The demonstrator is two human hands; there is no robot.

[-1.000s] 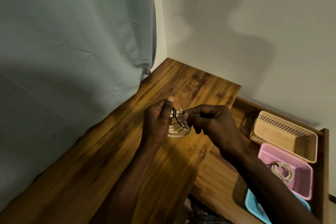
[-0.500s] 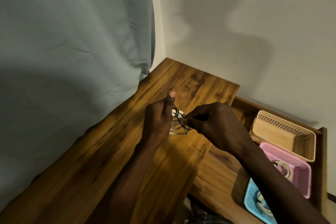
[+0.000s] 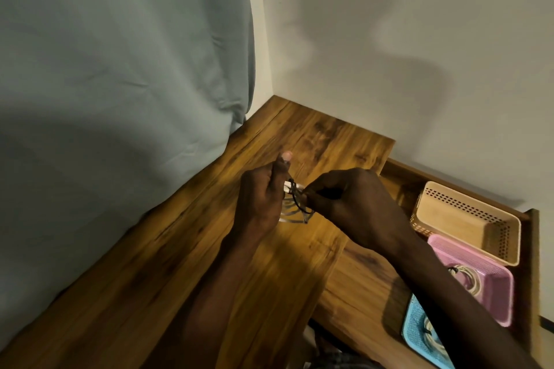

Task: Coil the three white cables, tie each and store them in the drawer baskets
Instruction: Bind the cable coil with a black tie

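Where the curtain (image 3: 120, 84) meets the wall (image 3: 389, 39), a wooden desk (image 3: 180, 263) stands.

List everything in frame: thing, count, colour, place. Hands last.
coiled cable: 1, white, held above the wooden top between both hands
tie: 1, black, looped round the held coil
beige basket: 1, beige, far end of the open drawer, nothing seen inside
pink basket: 1, pink, middle of the drawer, holds a coiled white cable
blue basket: 1, blue, near end of the drawer, holds another white coil
wooden top: 1, brown, under the hands
drawer: 1, brown wood, open at right
curtain: 1, grey-green, left
wall: white, behind
left hand: grips the coil
right hand: pinches the tie
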